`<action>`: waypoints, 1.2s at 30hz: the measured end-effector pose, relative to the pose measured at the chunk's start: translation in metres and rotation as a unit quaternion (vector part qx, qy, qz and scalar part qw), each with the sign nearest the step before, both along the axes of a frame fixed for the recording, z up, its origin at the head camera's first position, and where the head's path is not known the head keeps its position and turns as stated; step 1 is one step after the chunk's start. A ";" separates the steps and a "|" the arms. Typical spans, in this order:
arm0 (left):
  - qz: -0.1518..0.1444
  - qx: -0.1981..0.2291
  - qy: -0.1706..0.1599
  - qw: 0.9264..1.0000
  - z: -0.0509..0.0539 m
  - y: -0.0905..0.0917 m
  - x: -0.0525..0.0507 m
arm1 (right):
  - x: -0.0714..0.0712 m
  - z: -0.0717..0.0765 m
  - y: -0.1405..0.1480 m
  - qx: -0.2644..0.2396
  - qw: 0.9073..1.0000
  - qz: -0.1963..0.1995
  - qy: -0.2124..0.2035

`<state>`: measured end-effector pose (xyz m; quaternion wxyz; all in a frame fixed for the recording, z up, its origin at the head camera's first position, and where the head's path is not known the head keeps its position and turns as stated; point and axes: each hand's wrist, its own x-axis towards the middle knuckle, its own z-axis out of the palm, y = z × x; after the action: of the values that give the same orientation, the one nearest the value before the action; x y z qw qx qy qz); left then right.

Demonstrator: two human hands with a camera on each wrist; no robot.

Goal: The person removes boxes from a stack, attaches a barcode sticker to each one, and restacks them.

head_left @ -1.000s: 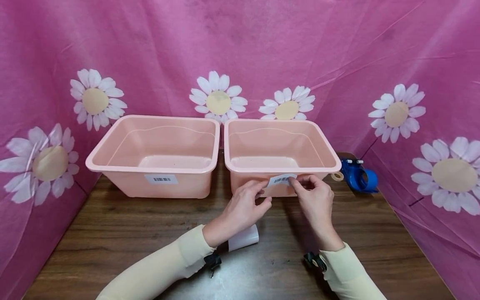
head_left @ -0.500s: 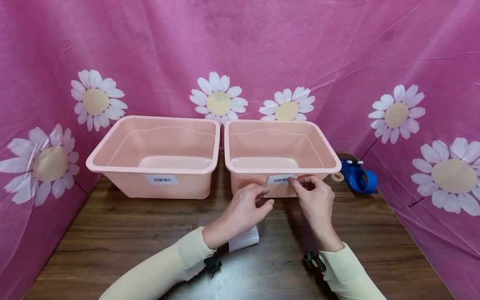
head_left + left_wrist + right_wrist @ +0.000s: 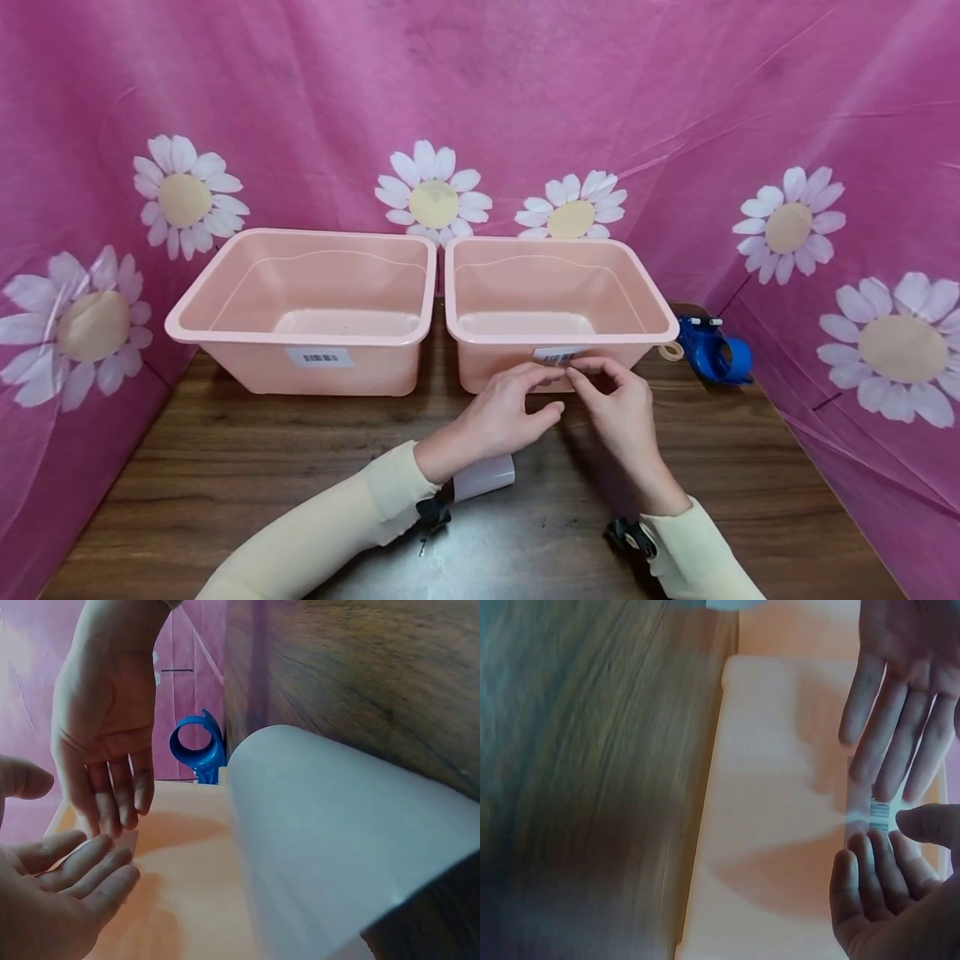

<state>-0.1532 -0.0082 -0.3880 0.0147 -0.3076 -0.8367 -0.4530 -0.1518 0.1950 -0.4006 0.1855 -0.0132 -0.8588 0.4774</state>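
A white barcode label lies on the front wall of the right pink plastic bin, just below its rim. My left hand has its fingers extended over the label's lower part, thumb held away. From the other side, my right hand has its fingertips at the label's lower right. In the right wrist view, both hands' fingertips meet around the barcode, with the right thumb apart from the fingers. The fingers partly hide the label. Neither hand shows a pinch on it.
A matching left pink bin carries its own barcode label. A curled white sheet or roll lies under my left wrist. A blue tape dispenser and a small tape roll sit right on the wooden table.
My right hand has let go of the label's right edge and moved left and slightly down. My left hand has shifted right. The label, tilted at first, now lies along the rim.
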 end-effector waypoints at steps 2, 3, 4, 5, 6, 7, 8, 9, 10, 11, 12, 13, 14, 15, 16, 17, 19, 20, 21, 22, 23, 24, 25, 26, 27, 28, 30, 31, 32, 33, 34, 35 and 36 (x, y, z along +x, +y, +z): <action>0.002 0.012 -0.014 1.000 0.001 0.000 -0.002 | 0.002 0.001 -0.002 -0.016 1.000 0.024 -0.001; 0.004 0.018 -0.019 1.000 0.001 0.000 -0.002 | 0.003 0.002 -0.002 -0.020 0.999 0.029 0.000; 0.007 0.020 -0.023 1.000 0.001 0.000 -0.003 | 0.003 0.002 -0.002 -0.025 0.999 0.031 -0.001; 0.010 0.021 -0.026 0.999 0.000 -0.001 -0.003 | 0.004 0.003 -0.002 -0.030 0.999 0.032 0.000; 0.013 0.022 -0.029 0.999 0.000 -0.002 -0.003 | 0.004 0.003 -0.001 -0.035 0.999 0.032 -0.001; 0.017 0.023 -0.031 0.999 0.000 -0.003 -0.002 | 0.004 0.003 0.000 -0.040 0.999 0.032 -0.002; 0.021 0.024 -0.031 0.999 -0.001 -0.005 -0.002 | 0.004 0.003 0.001 -0.046 0.998 0.032 -0.006; 0.024 0.024 -0.033 0.999 -0.002 -0.006 -0.002 | 0.004 0.002 0.002 -0.052 0.998 0.031 -0.009; 0.026 0.025 -0.037 0.999 -0.003 -0.008 -0.001 | 0.004 0.002 0.003 -0.057 0.998 0.029 -0.013; 0.028 0.026 -0.038 0.999 -0.003 -0.011 0.000 | 0.004 0.002 0.004 -0.063 0.997 0.028 -0.018; 0.030 0.027 -0.042 0.998 -0.003 -0.013 0.001 | 0.005 0.002 0.005 -0.065 0.997 0.025 -0.023; 0.031 0.028 -0.044 0.998 -0.004 -0.015 0.002 | 0.006 0.002 0.006 -0.067 0.997 0.021 -0.028; 0.033 0.028 -0.048 0.998 -0.004 -0.018 0.002 | 0.007 0.001 0.006 -0.067 0.997 0.017 -0.032; 0.033 0.030 -0.051 0.998 -0.003 -0.020 0.003 | 0.007 0.001 0.007 -0.065 0.997 0.012 -0.035; 0.032 0.032 -0.052 0.998 -0.003 -0.022 0.004 | 0.008 0.001 0.007 -0.066 0.997 0.011 -0.037; 0.031 0.032 -0.051 0.998 -0.003 -0.023 0.005 | 0.009 0.001 0.008 -0.067 0.997 0.012 -0.037; 0.024 0.033 -0.051 0.998 -0.002 -0.024 0.004 | 0.008 0.000 0.007 -0.065 0.997 0.023 -0.036; 0.019 0.033 -0.052 0.998 -0.001 -0.023 0.003 | 0.008 0.000 0.006 -0.064 0.997 0.032 -0.035; 0.013 0.033 -0.051 0.998 -0.002 -0.022 0.002 | 0.007 0.000 0.005 -0.063 0.997 0.044 -0.032; 0.008 0.034 -0.051 0.998 -0.002 -0.020 0.001 | 0.006 -0.001 0.004 -0.062 0.996 0.055 -0.031; 0.004 0.035 -0.051 0.998 -0.002 -0.019 0.000 | 0.006 -0.001 0.003 -0.060 0.996 0.063 -0.029; 0.002 0.038 -0.052 0.998 -0.002 -0.017 -0.001 | 0.005 -0.002 0.003 -0.058 0.996 0.068 -0.028; 0.002 0.041 -0.051 0.998 -0.003 -0.015 -0.002 | 0.005 -0.002 0.002 -0.058 0.995 0.072 -0.027; 0.004 0.046 -0.052 0.998 -0.004 -0.014 -0.003 | 0.004 -0.002 0.002 -0.059 0.995 0.073 -0.027; 0.008 0.050 -0.053 0.997 -0.005 -0.014 -0.003 | 0.004 -0.002 0.002 -0.061 0.995 0.072 -0.028; 0.012 0.055 -0.054 0.997 -0.005 -0.014 -0.003 | 0.005 -0.002 0.003 -0.063 0.995 0.070 -0.029; 0.021 0.057 -0.054 0.997 -0.006 -0.017 -0.002 | 0.005 -0.002 0.005 -0.068 0.995 0.064 -0.034; 0.024 0.056 -0.055 0.997 -0.006 -0.019 -0.002 | 0.006 -0.001 0.007 -0.068 0.995 0.060 -0.037; 0.025 0.055 -0.055 0.997 -0.005 -0.022 -0.001 | 0.006 -0.001 0.009 -0.069 0.995 0.056 -0.038; 0.026 0.051 -0.056 0.997 -0.005 -0.026 0.000 | 0.007 -0.001 0.011 -0.068 0.996 0.052 -0.039; 0.025 0.047 -0.054 0.997 -0.005 -0.029 0.001 | 0.007 -0.002 0.013 -0.067 0.996 0.048 -0.038; 0.025 0.041 -0.052 0.998 -0.005 -0.033 0.002 | 0.008 -0.002 0.015 -0.068 0.996 0.045 -0.037; 0.024 0.036 -0.049 0.998 -0.005 -0.038 0.004 | 0.009 -0.002 0.017 -0.067 0.996 0.042 -0.035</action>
<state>-0.1494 -0.0463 -0.3930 -0.0046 -0.2642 -0.8268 -0.4966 -0.1431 0.2120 -0.4030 0.1337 -0.0062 -0.8309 0.5401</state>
